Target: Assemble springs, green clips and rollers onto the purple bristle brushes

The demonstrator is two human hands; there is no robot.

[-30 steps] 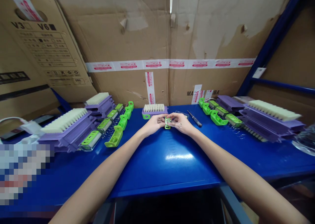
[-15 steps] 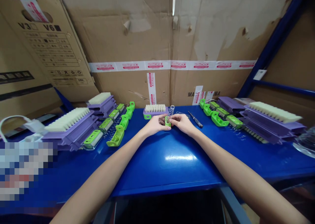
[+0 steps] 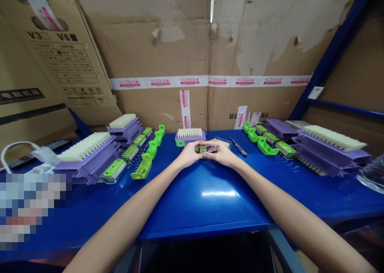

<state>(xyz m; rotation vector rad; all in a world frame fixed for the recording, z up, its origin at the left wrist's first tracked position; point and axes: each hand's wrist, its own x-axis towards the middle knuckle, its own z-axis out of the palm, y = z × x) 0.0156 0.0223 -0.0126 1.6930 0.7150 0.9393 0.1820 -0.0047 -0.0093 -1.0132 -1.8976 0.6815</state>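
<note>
Together, hands (image 3: 206, 152) around spring (image 3: 212, 148).

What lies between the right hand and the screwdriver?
In the head view, a clear flat piece lies between the right hand and the screwdriver, partly behind the hand.

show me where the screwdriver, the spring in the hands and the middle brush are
Screwdriver (image 3: 241, 149): head view, its handle.
Spring (image 3: 213, 148): head view, its coils.
Middle brush (image 3: 190, 133): head view, its pale bristles.
</note>
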